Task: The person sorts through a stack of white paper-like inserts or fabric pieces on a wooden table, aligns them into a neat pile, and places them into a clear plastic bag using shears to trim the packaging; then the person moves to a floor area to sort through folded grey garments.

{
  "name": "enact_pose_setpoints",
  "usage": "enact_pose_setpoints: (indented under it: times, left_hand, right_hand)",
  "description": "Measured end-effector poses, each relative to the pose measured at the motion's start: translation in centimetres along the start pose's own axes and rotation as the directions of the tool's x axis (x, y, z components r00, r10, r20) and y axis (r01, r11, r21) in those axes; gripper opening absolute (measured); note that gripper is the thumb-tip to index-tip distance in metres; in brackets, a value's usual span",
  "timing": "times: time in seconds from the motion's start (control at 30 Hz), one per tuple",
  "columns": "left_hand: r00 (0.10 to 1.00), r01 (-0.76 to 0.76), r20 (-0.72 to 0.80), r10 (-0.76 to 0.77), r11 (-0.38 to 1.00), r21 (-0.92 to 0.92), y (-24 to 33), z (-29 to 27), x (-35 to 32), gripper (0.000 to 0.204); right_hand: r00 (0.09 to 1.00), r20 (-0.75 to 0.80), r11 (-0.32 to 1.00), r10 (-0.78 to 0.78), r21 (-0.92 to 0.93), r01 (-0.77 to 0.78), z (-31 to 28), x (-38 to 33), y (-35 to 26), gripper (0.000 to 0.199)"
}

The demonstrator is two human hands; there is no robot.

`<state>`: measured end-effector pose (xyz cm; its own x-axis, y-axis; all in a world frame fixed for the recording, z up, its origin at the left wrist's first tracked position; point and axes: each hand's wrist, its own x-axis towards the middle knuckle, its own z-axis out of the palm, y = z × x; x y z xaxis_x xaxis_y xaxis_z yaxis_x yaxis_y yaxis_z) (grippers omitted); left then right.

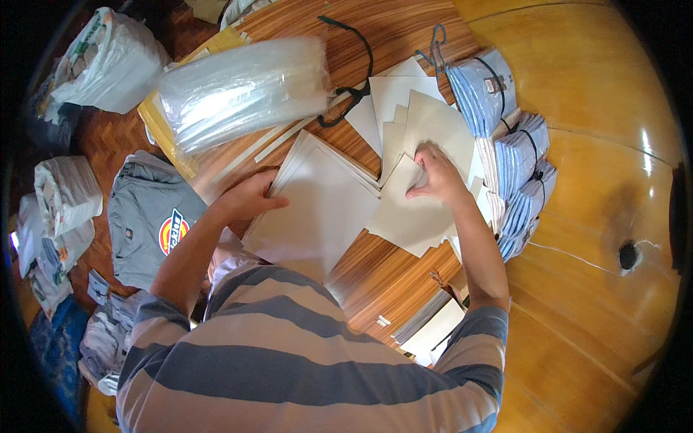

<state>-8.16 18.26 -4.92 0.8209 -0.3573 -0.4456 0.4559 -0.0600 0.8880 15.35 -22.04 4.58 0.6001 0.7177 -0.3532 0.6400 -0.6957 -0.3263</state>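
My left hand (253, 200) grips the left edge of a stack of white card sheets (317, 206), its thumb lying over the top sheet. The stack sits tilted on the striped wooden table, close to my body. To the right, my right hand (439, 177) is closed on a beige card sheet (411, 216), whose upper edge bends up between thumb and fingers. More beige sheets (440, 123) lie fanned out beneath and beyond that hand. White sheets (386, 94) spread under them toward the far side.
A bundle of clear plastic bags (245, 90) lies at the far left over a yellow envelope (162, 119). Folded blue garments (480, 94) line the right edge. A black cord (368, 50) curls at the back. A grey folded shirt (148, 224) and white plastic bags (108, 61) lie left.
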Motion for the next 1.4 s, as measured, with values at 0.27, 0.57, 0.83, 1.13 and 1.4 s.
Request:
enact_pose_setpoints:
  times: [0.27, 0.57, 0.83, 1.13, 1.4]
  left_hand:
    - [0.999, 0.026, 0.039, -0.024, 0.997, -0.068, 2.0, -0.2, -0.5, 0.043]
    - [0.998, 0.001, 0.069, 0.002, 0.999, -0.041, 1.0, -0.6, 0.1, 0.043]
    - [0.999, 0.037, 0.035, -0.034, 0.994, -0.101, 2.0, -0.3, -0.5, 0.041]
    - [0.993, 0.028, 0.119, -0.012, 0.991, -0.134, 1.4, -0.5, -0.1, 0.045]
    - [0.994, -0.049, 0.092, 0.059, 0.993, -0.104, 0.9, -0.6, -0.2, 0.041]
  right_hand:
    - [0.949, 0.191, 0.760, 0.249, 0.569, -0.314, -2.4, 3.7, 3.7, 0.030]
    - [0.427, -0.258, 0.399, 0.867, 0.872, -0.283, 3.4, -7.3, 18.5, 0.038]
    - [0.423, -0.118, 0.388, 0.898, 0.664, -0.639, 3.4, -3.6, 11.5, 0.095]
    - [0.425, -0.246, 0.364, 0.871, 0.904, -0.223, 0.4, -4.5, 5.1, 0.045]
    - [0.314, -0.496, 0.521, 0.809, 0.853, 0.005, -5.2, -9.9, 2.1, 0.021]
